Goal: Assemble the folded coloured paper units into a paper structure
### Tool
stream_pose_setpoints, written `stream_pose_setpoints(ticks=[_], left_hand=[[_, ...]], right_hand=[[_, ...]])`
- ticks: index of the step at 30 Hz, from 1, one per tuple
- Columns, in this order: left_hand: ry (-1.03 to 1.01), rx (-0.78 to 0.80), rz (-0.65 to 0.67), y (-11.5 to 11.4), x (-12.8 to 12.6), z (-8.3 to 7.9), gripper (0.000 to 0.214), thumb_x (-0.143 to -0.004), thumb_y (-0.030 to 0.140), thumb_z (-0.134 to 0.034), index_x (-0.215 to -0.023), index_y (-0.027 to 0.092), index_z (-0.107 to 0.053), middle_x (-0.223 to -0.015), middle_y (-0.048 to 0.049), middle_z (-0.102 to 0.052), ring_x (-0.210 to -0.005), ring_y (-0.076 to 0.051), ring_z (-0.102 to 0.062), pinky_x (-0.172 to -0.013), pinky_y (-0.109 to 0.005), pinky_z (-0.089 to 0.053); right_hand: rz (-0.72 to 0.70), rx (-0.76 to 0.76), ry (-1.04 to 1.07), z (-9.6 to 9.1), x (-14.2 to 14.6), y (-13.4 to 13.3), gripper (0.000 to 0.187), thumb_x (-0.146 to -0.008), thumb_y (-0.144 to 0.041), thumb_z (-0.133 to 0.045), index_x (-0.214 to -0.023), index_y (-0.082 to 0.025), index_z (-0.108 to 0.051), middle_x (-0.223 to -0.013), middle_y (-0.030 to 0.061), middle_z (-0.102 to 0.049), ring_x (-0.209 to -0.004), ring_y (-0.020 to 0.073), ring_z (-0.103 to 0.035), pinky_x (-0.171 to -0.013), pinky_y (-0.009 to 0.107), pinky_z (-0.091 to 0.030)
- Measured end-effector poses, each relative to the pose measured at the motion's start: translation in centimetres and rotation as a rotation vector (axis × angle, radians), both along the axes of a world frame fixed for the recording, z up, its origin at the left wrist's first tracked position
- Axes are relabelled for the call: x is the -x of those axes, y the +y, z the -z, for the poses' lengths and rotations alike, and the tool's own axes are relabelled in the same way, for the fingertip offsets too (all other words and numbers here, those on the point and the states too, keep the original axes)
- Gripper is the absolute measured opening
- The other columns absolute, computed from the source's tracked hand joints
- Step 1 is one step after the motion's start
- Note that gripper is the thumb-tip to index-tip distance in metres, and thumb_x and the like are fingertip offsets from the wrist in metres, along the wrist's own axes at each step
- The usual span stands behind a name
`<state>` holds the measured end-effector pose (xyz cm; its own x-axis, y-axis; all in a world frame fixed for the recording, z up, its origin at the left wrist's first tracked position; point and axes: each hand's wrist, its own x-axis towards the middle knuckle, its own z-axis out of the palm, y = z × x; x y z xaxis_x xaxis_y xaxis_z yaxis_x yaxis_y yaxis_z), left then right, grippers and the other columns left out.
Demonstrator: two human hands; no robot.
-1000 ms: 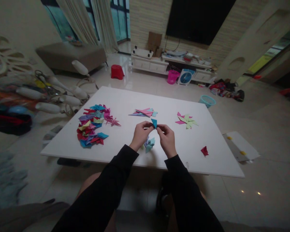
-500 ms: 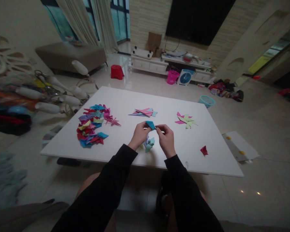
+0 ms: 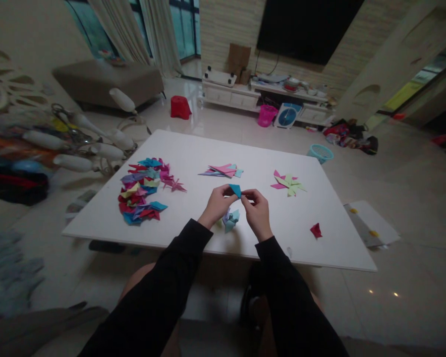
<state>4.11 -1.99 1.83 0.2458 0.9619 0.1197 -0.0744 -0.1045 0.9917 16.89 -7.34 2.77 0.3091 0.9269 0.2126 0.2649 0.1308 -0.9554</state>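
A small blue piece of folded paper (image 3: pixel 235 190) is held up over the near middle of the white table (image 3: pixel 193 223). My left hand (image 3: pixel 219 202) pinches it from the left side. At its lower right corner, the fingertips of my right hand (image 3: pixel 257 210) are closed on the paper too. Beneath the hands, several pale blue and lilac folded papers (image 3: pixel 230 220) lie on the tabletop, partly hidden. Just beyond the hands is a stack of pink, blue and purple folded strips (image 3: pixel 223 171).
A heap of colourful folded paper pieces (image 3: pixel 141 191) covers the table's left side. Green and pink strips (image 3: pixel 288 183) lie at the right, with a red folded piece (image 3: pixel 315 230) nearer the right edge. Past the table stand a red stool (image 3: pixel 180 107) and a blue basket (image 3: pixel 320 153).
The blue folded paper has shifted slightly right and tilted a little, both hands staying on it. The whole view has moved slightly.
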Motion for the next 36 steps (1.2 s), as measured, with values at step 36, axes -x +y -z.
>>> stream_pose_setpoints(ticks=[36], left_hand=[[0.116, -0.035, 0.015, 0.1, 0.7, 0.6, 0.008, -0.073, 0.017, -0.072, -0.081, 0.013, -0.072, -0.079, -0.0042, -0.072, -0.078, -0.017, -0.066, -0.077, -0.029, -0.051]], right_hand=[[-0.011, 0.043, -0.024, 1.9, 0.0, 0.4, 0.014, -0.08, -0.03, -0.059, -0.087, -0.019, -0.064, -0.083, 0.0029, -0.067, -0.081, 0.0199, -0.065, -0.07, 0.032, -0.05]])
